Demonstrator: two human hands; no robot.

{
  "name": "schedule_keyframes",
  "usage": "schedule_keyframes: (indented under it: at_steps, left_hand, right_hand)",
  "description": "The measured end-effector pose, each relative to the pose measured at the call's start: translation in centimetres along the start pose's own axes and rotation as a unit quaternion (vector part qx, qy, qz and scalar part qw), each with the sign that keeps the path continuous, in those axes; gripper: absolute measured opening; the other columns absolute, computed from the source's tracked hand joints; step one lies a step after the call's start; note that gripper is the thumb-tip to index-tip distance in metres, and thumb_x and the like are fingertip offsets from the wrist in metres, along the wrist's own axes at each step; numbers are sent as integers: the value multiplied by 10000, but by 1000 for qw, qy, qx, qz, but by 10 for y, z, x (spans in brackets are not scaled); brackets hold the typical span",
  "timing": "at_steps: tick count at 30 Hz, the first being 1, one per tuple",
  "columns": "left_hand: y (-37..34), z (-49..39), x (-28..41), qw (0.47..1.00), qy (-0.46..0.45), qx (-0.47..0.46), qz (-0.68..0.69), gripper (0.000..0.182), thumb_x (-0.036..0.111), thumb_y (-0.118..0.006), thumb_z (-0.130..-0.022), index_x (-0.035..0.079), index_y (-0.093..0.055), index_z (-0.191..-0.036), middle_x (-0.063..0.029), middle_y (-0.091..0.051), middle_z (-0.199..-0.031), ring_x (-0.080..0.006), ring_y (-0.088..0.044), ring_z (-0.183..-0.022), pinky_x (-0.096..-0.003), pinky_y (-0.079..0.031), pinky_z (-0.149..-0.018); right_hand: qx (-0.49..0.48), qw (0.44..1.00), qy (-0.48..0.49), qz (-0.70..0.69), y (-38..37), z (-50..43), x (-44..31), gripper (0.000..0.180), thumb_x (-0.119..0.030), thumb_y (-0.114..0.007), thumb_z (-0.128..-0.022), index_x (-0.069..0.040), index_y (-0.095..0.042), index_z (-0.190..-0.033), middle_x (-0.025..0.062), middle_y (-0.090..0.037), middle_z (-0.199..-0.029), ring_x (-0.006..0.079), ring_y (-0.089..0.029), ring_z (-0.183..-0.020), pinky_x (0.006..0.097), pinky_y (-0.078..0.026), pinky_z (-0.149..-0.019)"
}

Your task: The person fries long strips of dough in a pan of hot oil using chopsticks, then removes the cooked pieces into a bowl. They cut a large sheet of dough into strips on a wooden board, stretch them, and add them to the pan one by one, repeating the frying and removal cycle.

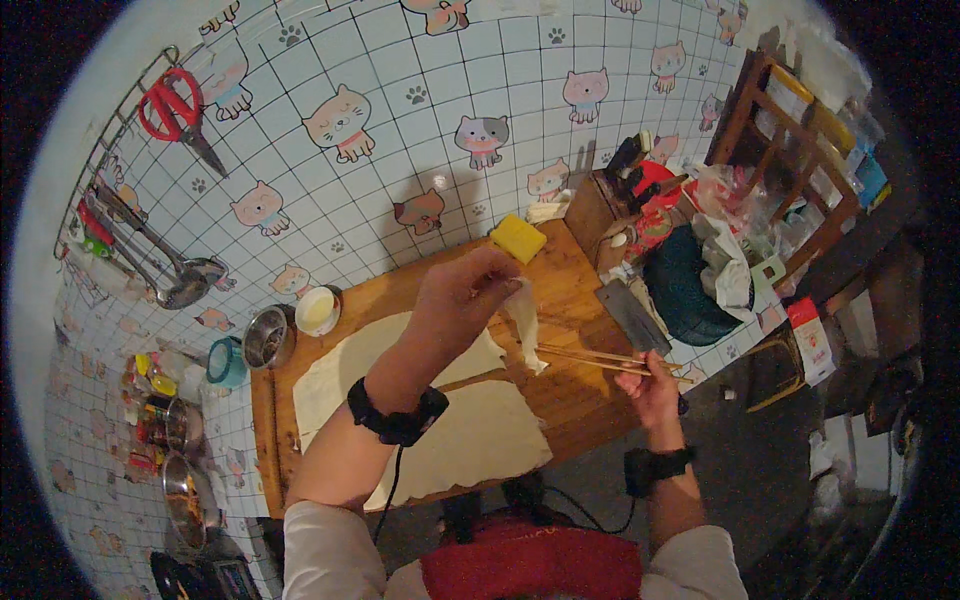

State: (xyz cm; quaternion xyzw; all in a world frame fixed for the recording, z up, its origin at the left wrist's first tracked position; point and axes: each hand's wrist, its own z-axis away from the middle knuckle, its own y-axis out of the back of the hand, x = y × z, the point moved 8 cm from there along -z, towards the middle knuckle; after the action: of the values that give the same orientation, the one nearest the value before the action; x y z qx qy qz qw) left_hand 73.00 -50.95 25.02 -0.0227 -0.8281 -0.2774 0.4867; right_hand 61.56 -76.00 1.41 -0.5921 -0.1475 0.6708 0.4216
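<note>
From my left hand [480, 281], raised over the wooden board [581, 307], hangs a narrow strip of pale dough [526, 322], its top end pinched between thumb and fingers. My right hand [651, 386] grips a pair of wooden chopsticks [592, 355] near the board's right edge. Their tips point left and reach the lower end of the strip; I cannot tell whether they touch it. A flat, rolled-out dough sheet [487, 431] covers the front of the board. Behind it lies another dough sheet [352, 360], partly hidden by my left arm.
A yellow sponge [517, 238], a wooden knife block [596, 214] and a grey cleaver blade [634, 315] are at the back right. At left stand a white bowl [317, 311], a steel bowl [268, 337] and a teal container [227, 362]. Red-handled scissors [172, 105] and ladles [191, 281] hang on the wall.
</note>
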Motion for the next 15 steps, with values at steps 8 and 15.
schedule_keyframes:
  at_steps: [8, 15]
  left_hand:
    - [6, 7, -40, 997, 66, 18, -31, 114, 95, -604, -769, 20, -544, -830, -19, -563, -735, -90, -511, -678, -241, -435, -629]
    - [28, 29, -23, 997, 68, 32, -27, 97, 55, -590, -754, 11, -549, -830, -52, -577, -703, -115, -517, -635, -248, -429, -589]
  right_hand:
    - [12, 998, -14, 52, 14, 0, 14, 222, -227, -495, -845, -34, -496, -955, 156, -599, -817, 227, -598, -647, 344, -536, -580]
    - [43, 995, 3, 94, 17, -12, 26, 264, -271, -476, -859, -19, -507, -931, 108, -572, -706, 190, -563, -580, 294, -492, -469]
